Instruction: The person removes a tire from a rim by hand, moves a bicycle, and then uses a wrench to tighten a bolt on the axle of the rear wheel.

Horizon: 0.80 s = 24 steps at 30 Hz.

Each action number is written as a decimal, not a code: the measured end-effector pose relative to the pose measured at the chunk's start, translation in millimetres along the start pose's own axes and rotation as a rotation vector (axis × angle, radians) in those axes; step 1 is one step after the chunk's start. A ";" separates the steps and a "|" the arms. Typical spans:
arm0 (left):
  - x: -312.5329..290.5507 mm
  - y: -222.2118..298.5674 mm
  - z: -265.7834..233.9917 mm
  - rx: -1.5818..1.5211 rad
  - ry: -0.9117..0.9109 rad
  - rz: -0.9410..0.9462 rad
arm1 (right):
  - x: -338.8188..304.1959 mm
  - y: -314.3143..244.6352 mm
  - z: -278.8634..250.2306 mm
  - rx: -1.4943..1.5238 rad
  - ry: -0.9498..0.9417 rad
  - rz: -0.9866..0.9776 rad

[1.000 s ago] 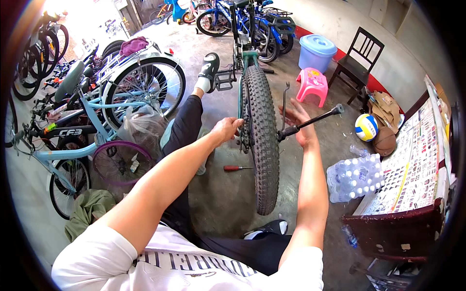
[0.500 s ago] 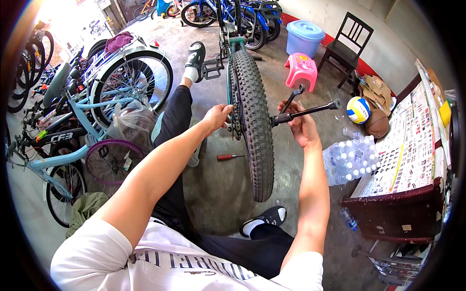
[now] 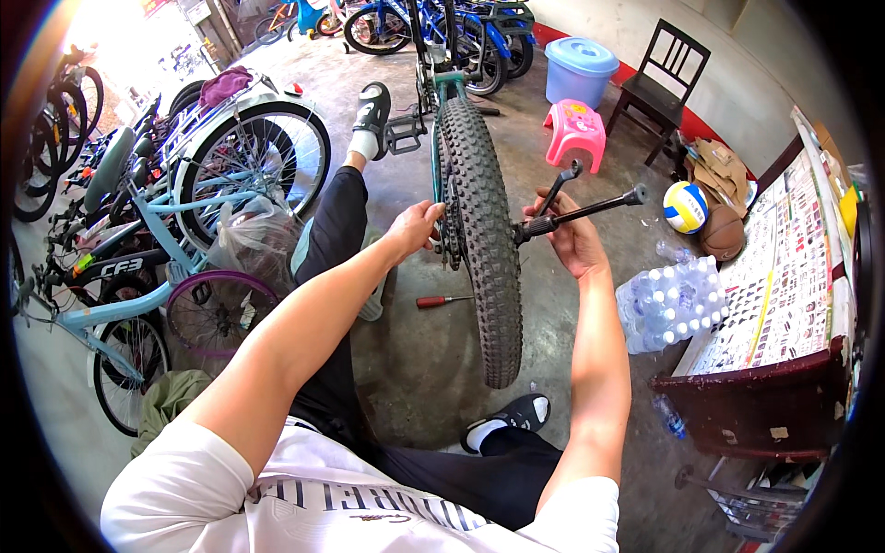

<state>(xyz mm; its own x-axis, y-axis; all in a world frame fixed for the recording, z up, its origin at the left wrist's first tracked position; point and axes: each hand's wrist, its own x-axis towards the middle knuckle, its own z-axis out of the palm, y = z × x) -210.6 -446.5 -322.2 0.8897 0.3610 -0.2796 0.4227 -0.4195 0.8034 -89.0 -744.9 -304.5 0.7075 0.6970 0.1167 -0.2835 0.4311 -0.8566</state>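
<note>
A fat, knobby bicycle tire stands upright in front of me on the rear wheel of a green bicycle frame. On the tire's left side, my left hand is closed, fingertips pinched at the axle and sprocket area; what they grip is hidden. To the right of the tire, my right hand curls its fingers around a short black wrench-like lever. Its round end points up and away from me. Across that hand runs a black kickstand, sticking out from the hub to the right.
A red-handled screwdriver lies on the floor left of the tire. Packed water bottles, a volleyball, a pink stool and a dark cabinet stand right. A light-blue bicycle and a purple rim crowd the left.
The round end of the black lever has tilted slightly, and my right fingers have shifted a little around it. My left hand stays at the axle; the whole view has drifted slightly.
</note>
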 end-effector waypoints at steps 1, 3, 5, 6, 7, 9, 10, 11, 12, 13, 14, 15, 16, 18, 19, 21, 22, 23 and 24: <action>0.4 -1.1 -0.7 0.003 0.002 -0.007 | 1.6 -0.3 2.1 0.032 -0.013 -0.014; 1.9 -2.0 -0.9 0.006 0.007 -0.019 | 5.3 -0.5 2.4 0.090 -0.059 -0.054; 1.6 -1.6 1.0 0.003 0.012 -0.017 | 10.8 1.4 -4.8 0.145 -0.122 -0.109; 1.2 -0.4 2.0 0.003 0.013 -0.014 | 16.8 3.0 -7.8 0.187 -0.201 -0.103; 1.1 0.9 2.3 0.006 0.016 -0.009 | 18.8 6.8 -9.8 0.243 -0.155 -0.109; -0.6 0.1 1.7 0.013 0.022 -0.008 | 21.4 12.2 3.8 0.360 -0.061 -0.114; -1.3 -0.1 0.8 0.017 0.023 -0.006 | 24.6 13.4 4.0 0.294 -0.061 -0.073; -1.9 1.4 0.9 0.019 0.021 -0.004 | 28.8 12.6 3.8 0.224 -0.059 -0.033; -2.4 3.2 1.2 0.022 0.018 0.000 | 31.0 11.7 3.6 0.154 -0.056 0.007; -2.9 5.3 1.6 0.011 0.026 0.004 | 30.8 11.1 3.1 0.096 0.022 -0.016; -5.6 6.0 2.1 -0.003 0.035 0.003 | 29.4 9.6 7.0 0.039 0.100 -0.034; -8.0 7.5 2.6 -0.016 0.043 0.002 | 27.5 7.2 9.5 -0.019 0.179 -0.052; -8.5 8.8 2.0 -0.011 0.042 0.004 | 25.0 4.0 9.2 -0.029 0.190 -0.076; -9.1 7.6 1.8 -0.009 0.035 0.001 | 18.4 -2.0 13.4 -0.027 0.183 -0.062; -9.5 6.8 1.8 -0.010 0.048 -0.002 | 16.4 -2.8 13.8 -0.025 0.179 -0.054; -9.0 8.8 2.2 -0.013 0.048 -0.015 | 11.0 -5.2 3.6 -0.020 0.086 -0.018; -9.1 8.2 3.6 -0.013 0.043 -0.014 | 8.5 -5.0 -0.2 -0.034 0.060 -0.014; -8.2 8.5 2.9 -0.008 0.041 -0.011 | 8.0 -5.9 -2.2 -0.045 0.032 -0.014; -7.7 8.5 2.7 -0.003 0.040 -0.007 | 9.4 -4.6 -7.8 -0.041 -0.017 -0.016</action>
<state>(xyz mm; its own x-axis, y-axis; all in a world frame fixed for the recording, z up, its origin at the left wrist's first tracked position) -213.3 -455.1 -314.6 0.8789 0.3969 -0.2646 0.4287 -0.4142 0.8029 -76.0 -744.8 -303.3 0.7009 0.6997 0.1388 -0.2449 0.4188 -0.8744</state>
